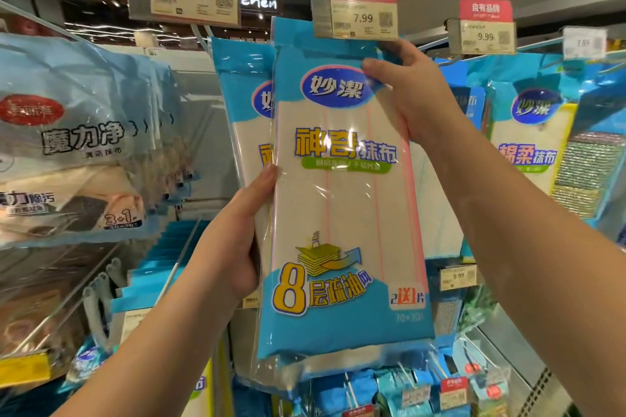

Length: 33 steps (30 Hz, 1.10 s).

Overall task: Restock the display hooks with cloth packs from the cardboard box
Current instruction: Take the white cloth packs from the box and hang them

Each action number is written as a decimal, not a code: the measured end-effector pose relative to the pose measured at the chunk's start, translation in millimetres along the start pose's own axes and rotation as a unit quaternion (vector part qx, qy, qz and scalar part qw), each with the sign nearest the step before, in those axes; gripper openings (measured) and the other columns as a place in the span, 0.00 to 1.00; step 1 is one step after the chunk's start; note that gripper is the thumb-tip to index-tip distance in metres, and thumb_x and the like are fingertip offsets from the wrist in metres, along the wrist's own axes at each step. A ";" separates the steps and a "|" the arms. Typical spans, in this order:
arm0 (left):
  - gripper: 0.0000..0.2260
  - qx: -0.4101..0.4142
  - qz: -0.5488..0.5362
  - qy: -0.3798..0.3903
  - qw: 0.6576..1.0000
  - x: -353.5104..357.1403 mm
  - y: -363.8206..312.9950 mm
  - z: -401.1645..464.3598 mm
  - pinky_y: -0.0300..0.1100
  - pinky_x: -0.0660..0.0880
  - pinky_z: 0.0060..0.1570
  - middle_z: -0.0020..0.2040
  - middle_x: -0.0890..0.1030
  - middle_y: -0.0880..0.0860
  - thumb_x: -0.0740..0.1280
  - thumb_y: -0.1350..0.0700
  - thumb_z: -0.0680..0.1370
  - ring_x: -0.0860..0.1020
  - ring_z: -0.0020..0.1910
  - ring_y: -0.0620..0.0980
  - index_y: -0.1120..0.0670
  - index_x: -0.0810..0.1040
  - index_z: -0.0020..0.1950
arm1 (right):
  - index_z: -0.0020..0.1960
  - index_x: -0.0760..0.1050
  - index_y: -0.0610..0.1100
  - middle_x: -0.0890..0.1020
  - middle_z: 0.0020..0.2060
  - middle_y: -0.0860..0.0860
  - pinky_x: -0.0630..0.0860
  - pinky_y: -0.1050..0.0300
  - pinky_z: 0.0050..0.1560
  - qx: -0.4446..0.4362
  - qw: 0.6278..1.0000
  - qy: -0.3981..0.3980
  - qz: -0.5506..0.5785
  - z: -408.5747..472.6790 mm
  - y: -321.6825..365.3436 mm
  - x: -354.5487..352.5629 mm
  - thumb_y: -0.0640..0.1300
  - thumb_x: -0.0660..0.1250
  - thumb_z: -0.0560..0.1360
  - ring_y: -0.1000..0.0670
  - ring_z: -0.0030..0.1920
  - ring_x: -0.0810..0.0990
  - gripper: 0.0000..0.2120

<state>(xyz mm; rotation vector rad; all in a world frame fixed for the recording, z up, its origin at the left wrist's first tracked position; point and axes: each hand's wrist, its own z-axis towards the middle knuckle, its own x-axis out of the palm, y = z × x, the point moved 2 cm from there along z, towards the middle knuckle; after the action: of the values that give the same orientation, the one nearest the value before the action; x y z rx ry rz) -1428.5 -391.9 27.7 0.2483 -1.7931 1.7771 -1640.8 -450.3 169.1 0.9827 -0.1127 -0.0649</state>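
Up at the hook under the 7.99 price tag [359,19], a cloth pack [342,200] is being held with its blue top edge tucked just behind the tag. The right hand [410,95] grips the pack's upper right corner, thumb across the front and fingers behind. The left hand [233,237] holds the left edge lower down, thumb on the front; it seems to clasp a second pack [244,105] of the same kind that sits just behind the first. Whether the front pack's hole is already over the hook cannot be told, since the tag hides that spot.

Judging from this, the restocking is under way but not finished: at least one pack is in the act of being hung, and perhaps another waits behind it. The hooks to either side, with the grey-printed packs [78,142] on the left and the sponge-cloth packs [545,145] on the right, look well filled. No cardboard box shows, so how many packs remain in it cannot be said.
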 end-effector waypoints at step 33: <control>0.18 0.046 0.076 -0.105 0.990 -23.8 -2.0 24.3 0.57 0.81 0.52 0.55 0.86 0.56 0.71 0.47 0.77 0.85 0.51 0.58 0.52 0.79 0.65 | 0.80 0.52 0.54 0.61 0.72 0.43 0.68 0.53 0.65 0.093 0.898 0.020 -0.430 -77.4 -53.6 4.3 0.63 0.69 0.74 0.43 0.67 0.72 0.42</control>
<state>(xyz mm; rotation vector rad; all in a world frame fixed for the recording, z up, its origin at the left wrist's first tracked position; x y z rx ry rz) -1415.0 -421.8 18.6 0.3574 -1.9223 2.0071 -1627.1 -416.5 82.1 1.1639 0.3701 -0.8613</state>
